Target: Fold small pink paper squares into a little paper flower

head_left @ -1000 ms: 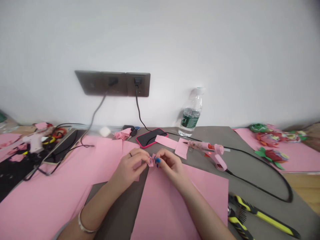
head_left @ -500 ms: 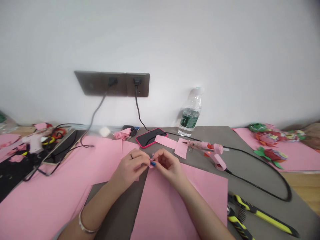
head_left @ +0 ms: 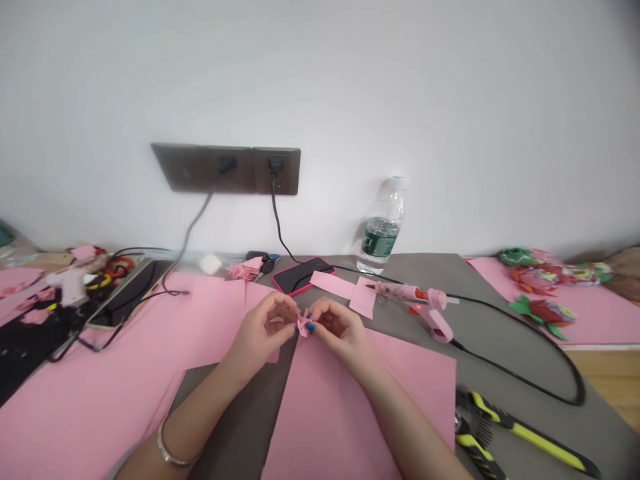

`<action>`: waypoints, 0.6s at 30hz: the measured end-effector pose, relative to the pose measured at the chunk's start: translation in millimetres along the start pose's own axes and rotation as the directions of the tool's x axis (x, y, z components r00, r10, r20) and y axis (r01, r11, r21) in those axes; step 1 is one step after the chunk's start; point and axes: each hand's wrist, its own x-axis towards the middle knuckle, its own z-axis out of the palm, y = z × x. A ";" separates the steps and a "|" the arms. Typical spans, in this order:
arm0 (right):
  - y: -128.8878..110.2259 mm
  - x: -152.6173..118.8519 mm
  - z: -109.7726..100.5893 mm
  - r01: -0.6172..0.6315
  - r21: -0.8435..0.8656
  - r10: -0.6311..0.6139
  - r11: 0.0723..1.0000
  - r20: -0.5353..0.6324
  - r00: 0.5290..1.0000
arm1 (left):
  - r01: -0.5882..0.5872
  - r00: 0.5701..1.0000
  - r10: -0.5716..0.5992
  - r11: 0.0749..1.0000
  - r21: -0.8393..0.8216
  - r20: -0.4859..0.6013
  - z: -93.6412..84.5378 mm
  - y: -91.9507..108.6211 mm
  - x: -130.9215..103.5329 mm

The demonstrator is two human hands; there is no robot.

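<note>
A small folded piece of pink paper (head_left: 303,325) is pinched between the fingertips of my left hand (head_left: 264,332) and my right hand (head_left: 342,333). Blue nails show at its right side. Beneath my right hand and forearm lies a large pink sheet (head_left: 330,413). Just beyond my hands are a phone with a pink case (head_left: 301,277), a pink strip (head_left: 332,285) and a small pink square (head_left: 363,297). The tip of a pink glue gun (head_left: 413,295) rests over that square.
A water bottle (head_left: 381,230) stands near the wall. Yellow-black pliers (head_left: 530,433) lie at the right front. Paper flowers (head_left: 550,313) sit on pink paper at the far right. More pink sheets (head_left: 100,387), a phone (head_left: 131,293) and cables are on the left.
My left hand's fingers have shifted and spread slightly, and more of the folded pink paper shows between my hands.
</note>
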 end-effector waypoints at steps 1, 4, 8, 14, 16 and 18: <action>1.2 0.1 0.0 0.013 -0.008 -0.013 1.000 -0.017 1.000 | 0.043 0.999 -0.043 0.999 -0.025 -0.002 0.1 0.2 0.4; 3.3 0.8 0.7 0.071 -0.060 -0.076 0.996 -0.077 0.994 | 0.164 0.986 -0.162 0.980 -0.111 0.032 -1.3 -0.8 0.8; 3.7 1.6 1.9 0.157 -0.205 -0.184 0.966 -0.120 0.976 | 0.231 0.973 -0.225 0.959 -0.162 0.055 -3.2 -5.7 0.5; 5.4 1.4 1.8 0.221 -0.400 -0.284 0.890 -0.105 0.953 | 0.258 0.966 -0.257 0.947 -0.193 0.030 -0.5 -4.0 0.1; 4.5 1.3 1.3 0.263 -0.469 -0.341 0.843 -0.089 0.936 | 0.268 0.963 -0.270 0.942 -0.203 0.020 1.1 -1.4 0.2; 3.1 1.3 0.8 0.280 -0.522 -0.377 0.806 -0.088 0.922 | 0.281 0.958 -0.287 0.934 -0.221 0.003 3.3 0.6 -0.1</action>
